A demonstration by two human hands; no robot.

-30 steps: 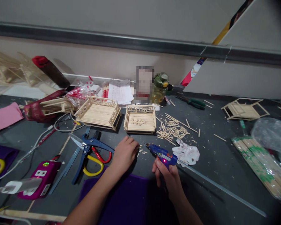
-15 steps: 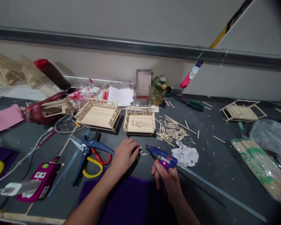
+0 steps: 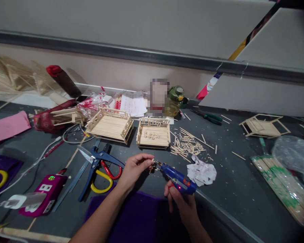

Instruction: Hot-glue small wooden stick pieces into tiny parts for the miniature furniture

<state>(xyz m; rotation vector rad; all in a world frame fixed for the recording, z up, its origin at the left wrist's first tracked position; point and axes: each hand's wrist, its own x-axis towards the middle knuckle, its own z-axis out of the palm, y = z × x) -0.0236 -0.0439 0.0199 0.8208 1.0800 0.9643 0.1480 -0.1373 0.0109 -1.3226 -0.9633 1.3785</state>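
Tiny piece (image 3: pixel 153 161) in my left hand (image 3: pixel 135 168), too small to tell; glue stick (image 3: pixel 230 216) cut off; pixelated object (image 3: pixel 159 96), desk (image 3: pixel 231 182) back edge

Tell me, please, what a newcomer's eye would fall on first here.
Probably the blue glue gun in the right hand, its nozzle close to the tiny pale piece in the left hand. Beyond stand two stick-built models, side by side; a magenta power strip lies lower left.

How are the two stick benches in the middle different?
The left bench is bigger; the right bench is smaller. The left bench sits slanted, while the right bench faces us nearly straight. Small pieces lie on the right bench's seat, none on the left bench's. Both use pale sticks.
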